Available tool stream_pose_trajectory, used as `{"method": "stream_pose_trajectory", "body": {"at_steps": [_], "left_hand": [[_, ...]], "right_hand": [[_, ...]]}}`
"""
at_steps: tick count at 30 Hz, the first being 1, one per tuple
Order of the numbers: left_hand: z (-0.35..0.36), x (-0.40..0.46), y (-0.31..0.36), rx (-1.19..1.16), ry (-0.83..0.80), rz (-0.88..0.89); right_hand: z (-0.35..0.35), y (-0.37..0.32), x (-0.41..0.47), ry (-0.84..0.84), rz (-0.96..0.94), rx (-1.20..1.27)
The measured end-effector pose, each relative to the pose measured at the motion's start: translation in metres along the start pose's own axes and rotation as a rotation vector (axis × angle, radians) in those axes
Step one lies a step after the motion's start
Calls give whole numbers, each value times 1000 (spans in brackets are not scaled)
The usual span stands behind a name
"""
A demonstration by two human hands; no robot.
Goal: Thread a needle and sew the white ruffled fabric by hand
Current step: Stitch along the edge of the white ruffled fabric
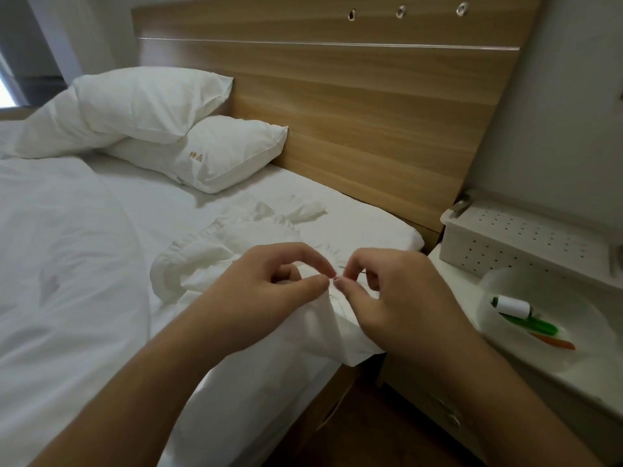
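**Learner:** White ruffled cotton fabric (236, 244) lies on the white bed sheet (101, 230) near the bed edge, and one fold of it is lifted between the hands. What is the step now?

**Teacher:** I think it is one stitch. The left hand (269, 298) pinches the fold between thumb and first finger; the other fingers are curled. The right hand (397, 298) pinches the thin dark metal needle (350, 270), and the two pinches nearly touch.

**Learner:** Is the needle already threaded?

**Teacher:** A fine dark thread (333, 299) seems to hang under the fingers, so probably yes, but the eye is too small to see.

**Learner:** How to do this stitch well?

**Teacher:** Keep the fold flat and a little tight with the left hand, so the point enters close to the edge. Push with the right hand slowly, and keep the left fingertip beside the path of the point, not in front of it. Then pull the thread gently; a hard pull will gather the cloth more.

**Learner:** And if more thread is needed?

**Teacher:** The white thread spool (512, 306) is in the round white plastic bowl (573, 352) on the white bedside cabinet (505, 392), beside a green plastic tool (536, 325) and an orange one (556, 343).
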State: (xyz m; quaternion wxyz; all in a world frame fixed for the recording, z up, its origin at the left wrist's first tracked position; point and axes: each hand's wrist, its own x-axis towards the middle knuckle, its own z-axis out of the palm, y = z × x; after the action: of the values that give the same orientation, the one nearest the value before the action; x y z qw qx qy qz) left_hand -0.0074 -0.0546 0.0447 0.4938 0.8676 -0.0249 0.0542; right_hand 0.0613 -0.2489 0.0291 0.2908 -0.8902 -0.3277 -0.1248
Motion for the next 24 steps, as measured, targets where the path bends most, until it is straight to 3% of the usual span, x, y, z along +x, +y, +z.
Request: {"method": "stream_pose_trajectory", "body": {"at_steps": [8,13,17,21,24], "left_hand": [[-1,0,1,-37,5,14],[-2,1,-5,-33,13,8],[-2,1,-6,-22,35,7],[0,1,-5,-3,17,25],[0,2,-6,-8,9,43]], "right_hand": [[-6,2,8,121,360,561],[-7,15,9,183,578,665],[-16,16,6,149,413,697],[-17,3,2,-98,157,657],[-8,-2,1,-152,83,556]]}}
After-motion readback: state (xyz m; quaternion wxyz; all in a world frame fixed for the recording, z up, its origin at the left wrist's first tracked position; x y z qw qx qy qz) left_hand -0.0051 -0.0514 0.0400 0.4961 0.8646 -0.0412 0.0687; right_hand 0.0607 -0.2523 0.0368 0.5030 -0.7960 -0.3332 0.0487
